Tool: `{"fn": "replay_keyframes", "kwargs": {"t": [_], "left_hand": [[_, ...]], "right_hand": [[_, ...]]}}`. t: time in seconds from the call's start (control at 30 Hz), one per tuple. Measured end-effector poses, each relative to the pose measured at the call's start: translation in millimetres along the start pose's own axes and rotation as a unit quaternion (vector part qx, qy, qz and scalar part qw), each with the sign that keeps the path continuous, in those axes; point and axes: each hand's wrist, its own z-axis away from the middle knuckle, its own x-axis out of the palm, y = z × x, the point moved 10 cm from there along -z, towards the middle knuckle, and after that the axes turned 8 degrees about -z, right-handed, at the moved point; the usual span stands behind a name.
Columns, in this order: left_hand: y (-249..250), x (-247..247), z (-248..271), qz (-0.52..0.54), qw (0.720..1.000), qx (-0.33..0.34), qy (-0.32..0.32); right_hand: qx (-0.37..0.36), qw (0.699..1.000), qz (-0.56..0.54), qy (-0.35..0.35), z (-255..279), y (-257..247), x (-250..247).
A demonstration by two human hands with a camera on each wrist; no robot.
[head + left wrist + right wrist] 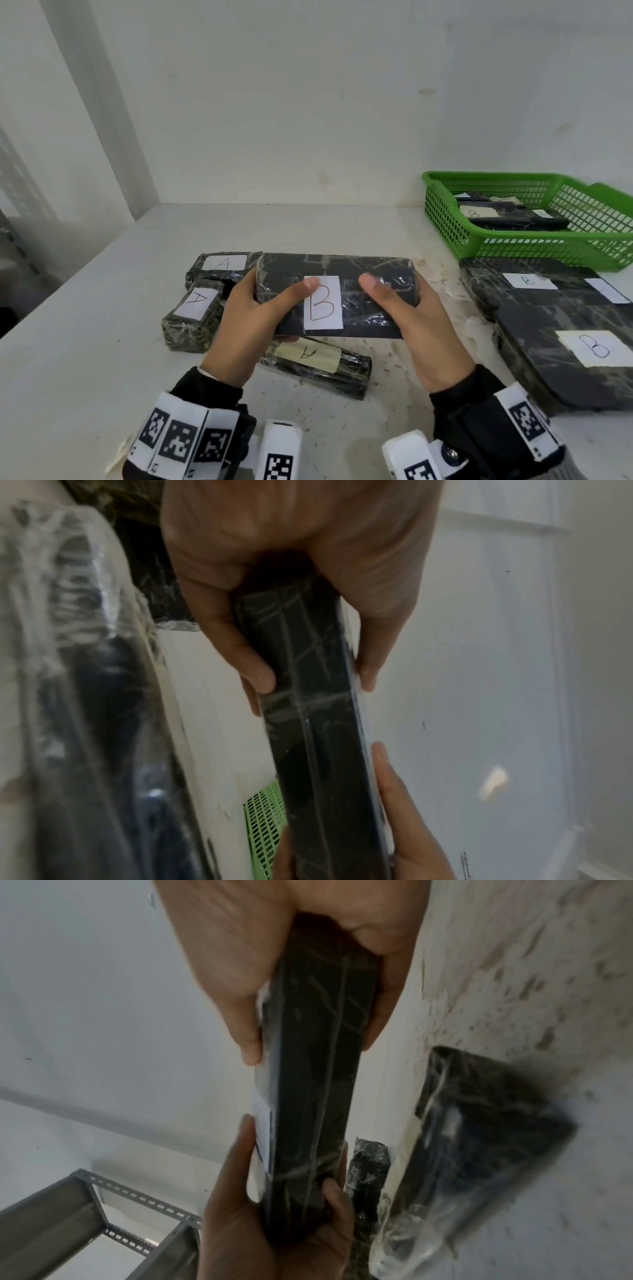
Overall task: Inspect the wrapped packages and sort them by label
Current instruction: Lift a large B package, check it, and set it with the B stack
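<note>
Package B held in both hands above the white table [102, 342].

The green basket [479, 246] at the far right contains B-labelled packages. The held package [370, 291], label B facing up, is raised above the A-labelled packages [191, 318]. The left hand [246, 318] grips its left end; the right hand [421, 329] grips its right end, thumbs on top.

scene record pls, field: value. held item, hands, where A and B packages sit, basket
held: B package, lifted above the table, label facing up
left hand: grips its left end
right hand: grips its right end
A packages: three on the table, two at left, one under the held package
B packages: flat ones at right
green basket: far right, wrapped packages inside, one reads B
</note>
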Motion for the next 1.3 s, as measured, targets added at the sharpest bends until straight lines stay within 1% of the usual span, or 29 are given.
{"fn": "replay_keyframes", "kwargs": {"t": [0.1,0.23,0.3,0.37,0.43,0.53,0.6,0.7,0.87,0.97,1.07,1.2,1.3], "left_hand": [[0,6,1,-0.011,0.999,-0.012,-0.03],[0,5,1,-0.014,0.999,-0.011,-0.029],[1,5,1,-0.01,1.0,-0.007,-0.029],[3,2,-1,0.007,1.0,-0.006,-0.027],[0,-2,-4,0.031,0.999,-0.017,-0.03],[-3,1,-7,0.071,0.995,-0.026,-0.07],[-1,4,-8,0.089,0.992,-0.018,-0.089],[2,5,-8,0.099,0.991,-0.001,-0.09],[2,-4,-12,0.132,0.988,0.005,-0.077],[3,-1,-11,0.148,0.985,-0.001,-0.092],[2,-2,-11,0.155,0.985,0.001,-0.08],[1,3,-8,0.152,0.985,-0.008,-0.077],[5,2,-8,0.176,0.981,0.0,-0.087]], "right_hand": [[-0.001,1.0,-0.02,0.016,1,0,-3],[0.011,0.999,-0.025,0.02,1,3,-4],[0.015,1.0,-0.018,0.005,0,2,-2],[0.027,0.999,-0.01,-0.025,0,3,2],[0.032,0.998,-0.004,-0.046,0,4,6],[0.026,0.998,-0.016,-0.046,0,1,7],[0.021,0.998,-0.036,-0.039,-1,-3,4],[0.012,0.998,-0.054,-0.038,-2,-11,2],[0.033,0.981,-0.148,-0.125,0,-16,16],[0.027,0.98,-0.152,-0.129,-1,-18,15],[0.012,0.981,-0.145,-0.131,-2,-21,14],[0.025,0.973,-0.174,-0.15,-1,-25,16],[0.021,0.973,-0.182,-0.142,-3,-28,13]]}}
